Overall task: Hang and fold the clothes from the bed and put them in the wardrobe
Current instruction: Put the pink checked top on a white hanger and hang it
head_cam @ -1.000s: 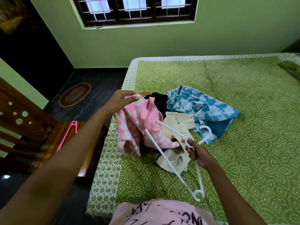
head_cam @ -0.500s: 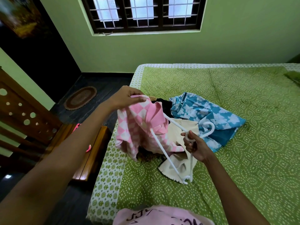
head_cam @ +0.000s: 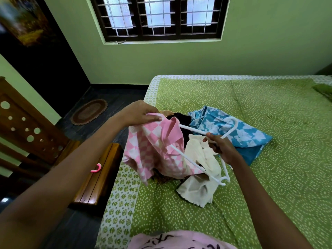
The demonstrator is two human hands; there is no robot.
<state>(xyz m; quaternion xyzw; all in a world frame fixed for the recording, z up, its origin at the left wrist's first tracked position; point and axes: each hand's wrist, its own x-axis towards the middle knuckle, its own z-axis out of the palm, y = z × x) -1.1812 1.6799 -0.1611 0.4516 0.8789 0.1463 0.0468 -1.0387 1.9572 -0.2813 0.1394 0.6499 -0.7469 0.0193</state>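
Head view, bottom centre: pink shirt [head_cam: 179,239] with black lettering, cut off and unreadable. Just above, green bedsheet [head_cam: 269,177] printed with white dotted swirls, pale border of green spirals along the left edge. Mid-frame right: right hand [head_cam: 221,147] clamped on the neck of a thin white plastic hanger [head_cam: 194,164], hook curving up over the blue cloth, one arm running into the pink garment. Mid-frame left: left hand [head_cam: 142,114] gripping the top edge of a pink-and-white checked garment [head_cam: 152,150], soft knit-looking, hanging crumpled above the bed edge. Beneath and beside: cream cloth [head_cam: 201,184] with zigzag-cut edge, rumpled; black garment [head_cam: 181,119] behind; blue fabric with white flowers [head_cam: 233,135] lying flat, right of centre. Left of the bed: polished wooden bench [head_cam: 97,177], pink hanger hook [head_cam: 96,168] showing near it. Farther, upper left: oval brown woven mat [head_cam: 89,111] on dark floor. Top: dark-framed window [head_cam: 159,17] with white grille in a green wall.
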